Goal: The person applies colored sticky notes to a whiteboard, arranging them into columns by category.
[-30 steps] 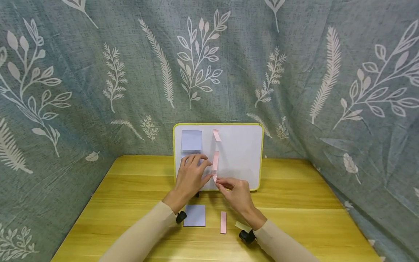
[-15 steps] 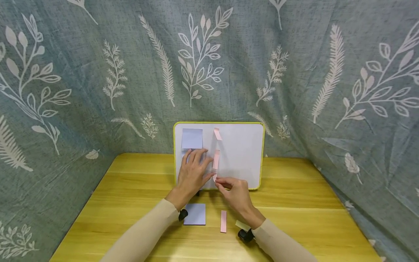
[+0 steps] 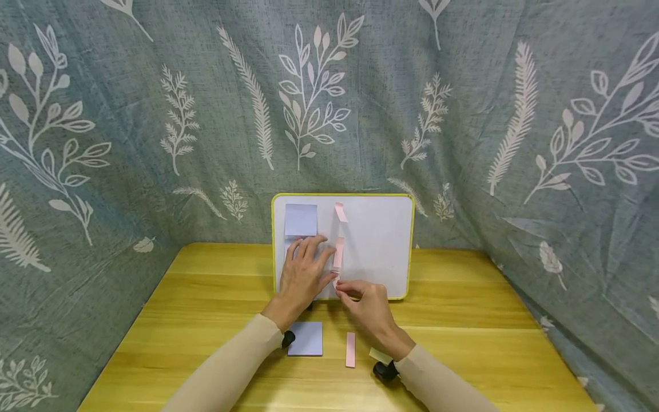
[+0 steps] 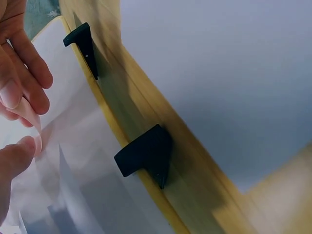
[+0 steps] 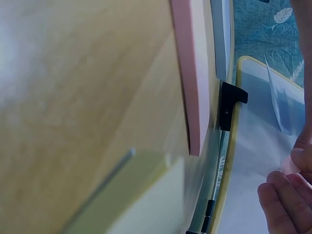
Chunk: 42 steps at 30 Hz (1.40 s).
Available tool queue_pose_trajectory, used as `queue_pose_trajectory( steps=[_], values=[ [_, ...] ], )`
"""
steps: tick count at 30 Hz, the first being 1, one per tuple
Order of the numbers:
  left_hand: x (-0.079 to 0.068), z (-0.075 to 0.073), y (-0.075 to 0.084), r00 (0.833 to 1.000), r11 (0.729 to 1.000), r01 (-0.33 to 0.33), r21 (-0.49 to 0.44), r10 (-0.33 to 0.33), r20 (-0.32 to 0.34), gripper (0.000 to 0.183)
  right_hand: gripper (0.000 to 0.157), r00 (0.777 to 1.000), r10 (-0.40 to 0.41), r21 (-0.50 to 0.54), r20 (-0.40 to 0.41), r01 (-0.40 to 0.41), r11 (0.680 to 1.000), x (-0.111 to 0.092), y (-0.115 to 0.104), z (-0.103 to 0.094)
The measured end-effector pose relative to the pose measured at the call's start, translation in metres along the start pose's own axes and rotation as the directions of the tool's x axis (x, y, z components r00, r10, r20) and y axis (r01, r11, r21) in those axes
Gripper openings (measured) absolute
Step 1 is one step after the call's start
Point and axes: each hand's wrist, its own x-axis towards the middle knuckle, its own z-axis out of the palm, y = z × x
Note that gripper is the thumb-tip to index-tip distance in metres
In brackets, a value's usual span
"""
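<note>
A pink sticky strip sits low on the upright whiteboard. My right hand pinches its lower end between thumb and fingers; in the left wrist view the strip bends away from the board. The thumb of my left hand touches the strip's upper part, the other fingers spread near the board. Above are two more pink strips, a middle one and a curled top one. A blue sticky note hangs upper left, another partly hidden behind my left hand.
On the wooden table, before the board, lie a blue note pad, a narrow pink pad and a yellow pad partly covered by my right wrist. Black supports hold the board's lower edge. A patterned curtain surrounds the table.
Both hands stay almost in place at the low pink strip. My left hand's fingers have lowered slightly, and the right hand has shifted a little left. The pads have not moved.
</note>
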Motion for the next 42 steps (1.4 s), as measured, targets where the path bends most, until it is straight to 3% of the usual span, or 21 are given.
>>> queue_pose_trajectory(
  steps=[5, 11, 18, 29, 38, 42],
  values=[
    [0.003, 0.0, 0.001, 1.0, 1.0, 0.006, 0.027, -0.006, -0.019, 0.079, 0.013, 1.0, -0.013, 0.002, 0.004, 0.013, 1.0, 0.0, 0.0, 0.0],
    [0.005, 0.001, 0.002, 0.997, 0.999, 0.042, 0.026, -0.043, 0.064, 0.092, 0.014, 1.0, -0.023, -0.027, 0.01, 0.023, 0.999, 0.0, 0.002, 0.001],
    [0.008, 0.003, 0.001, 0.987, 0.997, 0.079, 0.01, -0.08, 0.14, 0.094, 0.012, 0.998, -0.054, -0.1, 0.018, 0.055, 0.994, 0.001, 0.004, 0.0],
    [0.009, 0.009, 0.002, 0.992, 0.995, 0.098, -0.02, -0.096, 0.086, 0.083, 0.011, 0.994, -0.101, -0.163, 0.04, 0.106, 0.981, 0.003, 0.007, 0.0],
    [0.011, 0.011, 0.005, 0.991, 0.995, 0.1, -0.02, -0.098, 0.087, 0.072, 0.01, 0.98, -0.193, -0.233, 0.05, 0.199, 0.952, 0.007, 0.01, 0.001],
    [0.011, 0.01, 0.005, 0.991, 0.994, 0.105, -0.03, -0.102, 0.092, 0.071, 0.012, 0.978, -0.196, -0.259, 0.078, 0.209, 0.943, 0.009, 0.01, 0.0]
  ],
)
